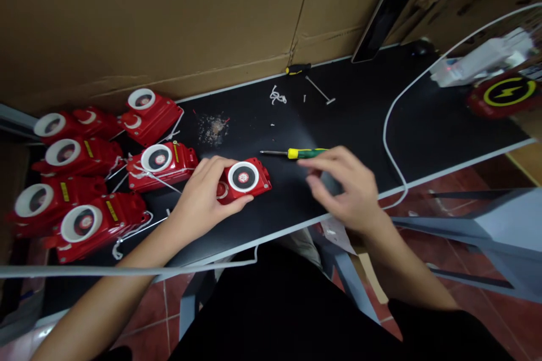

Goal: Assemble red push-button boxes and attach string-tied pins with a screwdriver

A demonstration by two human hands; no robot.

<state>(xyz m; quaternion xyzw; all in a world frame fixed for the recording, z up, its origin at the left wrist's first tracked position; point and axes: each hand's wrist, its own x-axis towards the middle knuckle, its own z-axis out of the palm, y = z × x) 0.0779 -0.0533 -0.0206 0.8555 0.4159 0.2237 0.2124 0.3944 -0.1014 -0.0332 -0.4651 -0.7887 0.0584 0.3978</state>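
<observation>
My left hand [205, 194] is closed round the left end of a red alarm box [263, 183], thumb along its near side. This box lies on the black table with its white ring and round dark window facing up. To its right, my right hand [347, 189] hovers over the table, thumb and fingers apart, nothing visible between them. Just beyond those fingers lies a screwdriver [307, 153] with a yellow and green handle, its tip pointing left. Another red box [182, 161] with white string round it sits left of my left hand.
Several similar red boxes [101, 217] crowd the table's left end. Crumbs [214, 130], a knotted white string [278, 96], a small metal hammer [320, 91] and a yellow-black screwdriver [298, 69] lie farther back. A white cable [386, 124] crosses the right side. Cardboard [169, 17] stands behind.
</observation>
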